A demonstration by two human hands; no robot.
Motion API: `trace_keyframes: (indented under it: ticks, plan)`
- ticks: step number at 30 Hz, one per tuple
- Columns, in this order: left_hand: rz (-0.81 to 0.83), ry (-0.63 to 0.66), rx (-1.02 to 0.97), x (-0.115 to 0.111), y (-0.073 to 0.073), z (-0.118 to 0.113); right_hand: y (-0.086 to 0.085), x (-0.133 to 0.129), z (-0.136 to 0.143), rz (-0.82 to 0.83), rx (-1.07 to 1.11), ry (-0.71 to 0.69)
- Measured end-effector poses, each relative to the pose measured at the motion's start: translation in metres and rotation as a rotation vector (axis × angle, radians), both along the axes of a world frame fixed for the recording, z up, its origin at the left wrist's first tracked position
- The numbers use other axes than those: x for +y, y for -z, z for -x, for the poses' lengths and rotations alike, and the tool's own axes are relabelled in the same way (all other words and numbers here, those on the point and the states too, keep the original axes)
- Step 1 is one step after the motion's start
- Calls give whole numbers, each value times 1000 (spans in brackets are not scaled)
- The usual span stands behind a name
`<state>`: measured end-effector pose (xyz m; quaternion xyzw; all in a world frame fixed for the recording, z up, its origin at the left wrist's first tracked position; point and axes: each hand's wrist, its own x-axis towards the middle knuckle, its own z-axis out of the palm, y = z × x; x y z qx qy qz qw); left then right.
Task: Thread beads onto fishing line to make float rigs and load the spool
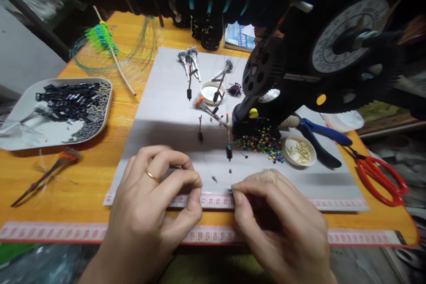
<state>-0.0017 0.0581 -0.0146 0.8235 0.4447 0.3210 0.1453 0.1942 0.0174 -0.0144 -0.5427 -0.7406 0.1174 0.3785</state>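
My left hand (149, 204), with a ring on one finger, is closed, thumb against forefinger, above the near edge of the white board (146, 115). What it holds, if anything, does not show. My right hand (282, 222) pinches a small grey piece (229, 190) at its fingertips. Straight above that piece hang a small grey bead (230, 171) and a black cylinder (229, 152) with an orange-banded stem, seemingly on a thin line. A loose grey piece (214, 179) lies on the board between my hands.
A white tray (20, 144) of black and grey parts stands left. Right are colourful beads (262, 144), a cup of gold beads (299, 151), blue-handled pliers (322, 135) and red-handled scissors (379, 182). A black geared machine (266, 71) overhangs the board. Measuring tapes (56, 232) line the front.
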Motion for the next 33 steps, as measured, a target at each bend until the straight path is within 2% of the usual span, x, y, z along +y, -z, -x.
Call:
trace_keyframes:
  ticks: [33]
  plan:
    - [-12, -29, 21, 0, -1, -3, 2, -5, -4, 60, 51, 43]
